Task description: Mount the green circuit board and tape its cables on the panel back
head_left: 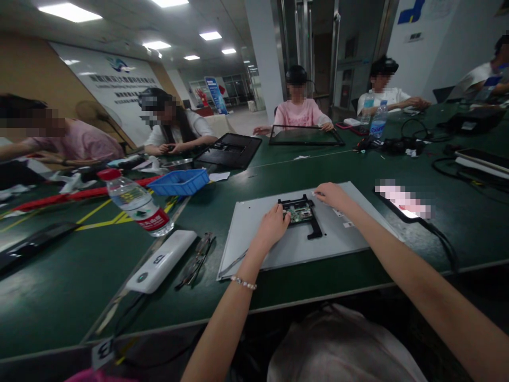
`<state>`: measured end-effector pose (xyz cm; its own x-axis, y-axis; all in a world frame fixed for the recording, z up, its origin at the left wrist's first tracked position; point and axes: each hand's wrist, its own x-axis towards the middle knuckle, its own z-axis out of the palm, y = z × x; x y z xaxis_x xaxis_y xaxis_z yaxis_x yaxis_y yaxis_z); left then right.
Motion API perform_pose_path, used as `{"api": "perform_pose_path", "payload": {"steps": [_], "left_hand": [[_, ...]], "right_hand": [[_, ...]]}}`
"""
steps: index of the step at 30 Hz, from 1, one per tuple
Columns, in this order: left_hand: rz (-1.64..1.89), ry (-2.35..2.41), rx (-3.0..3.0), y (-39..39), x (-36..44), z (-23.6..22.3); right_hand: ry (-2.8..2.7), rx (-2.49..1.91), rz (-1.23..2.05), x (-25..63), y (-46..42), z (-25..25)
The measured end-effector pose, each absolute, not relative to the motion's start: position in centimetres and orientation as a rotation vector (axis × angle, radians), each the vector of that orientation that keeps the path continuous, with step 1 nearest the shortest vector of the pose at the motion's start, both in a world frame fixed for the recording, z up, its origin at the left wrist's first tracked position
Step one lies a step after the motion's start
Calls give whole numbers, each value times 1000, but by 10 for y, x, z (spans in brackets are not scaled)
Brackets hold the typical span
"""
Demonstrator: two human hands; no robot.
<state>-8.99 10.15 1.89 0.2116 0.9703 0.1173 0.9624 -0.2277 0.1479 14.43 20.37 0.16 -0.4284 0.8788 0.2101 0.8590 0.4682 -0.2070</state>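
Observation:
A black plastic frame (315,228) with a green circuit board (301,213) in it lies on a flat grey-white panel (254,212) in front of me. My left hand (273,225) grips the frame's left side, the thumb over the board's edge. At the far right corner of the frame, my right hand (329,194) is closed in a pinch, its fingertips close to the panel. Whatever is between those fingertips is too small to make out. Small white labels (348,225) are stuck on the panel near my right forearm.
Left of the panel are eyeglasses (195,261), a white power bank (163,261), a water bottle (137,204) and a blue tray (178,182). A lit phone (402,200) with a cable lies to the right. Across the green table, a person holds a black rectangular frame (306,142).

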Motion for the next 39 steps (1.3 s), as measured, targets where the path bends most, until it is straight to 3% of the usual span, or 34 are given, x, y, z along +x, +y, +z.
{"api": "perform_pose_path", "payload": {"steps": [13,21,29,39], "left_hand": [[294,1914,2421,102,-89,19],[285,1931,2453,102,-91,16],[277,1957,2436,100,-90,19],[302,1974,2414,104,-94,13]], "right_hand": [[-2289,-1356,27,127,199,5],[-2474,-1287,-15,91,189,9],[-2467,-1277,234,94,192,10],[-2329,-1193,305,93,208,-6]]}}
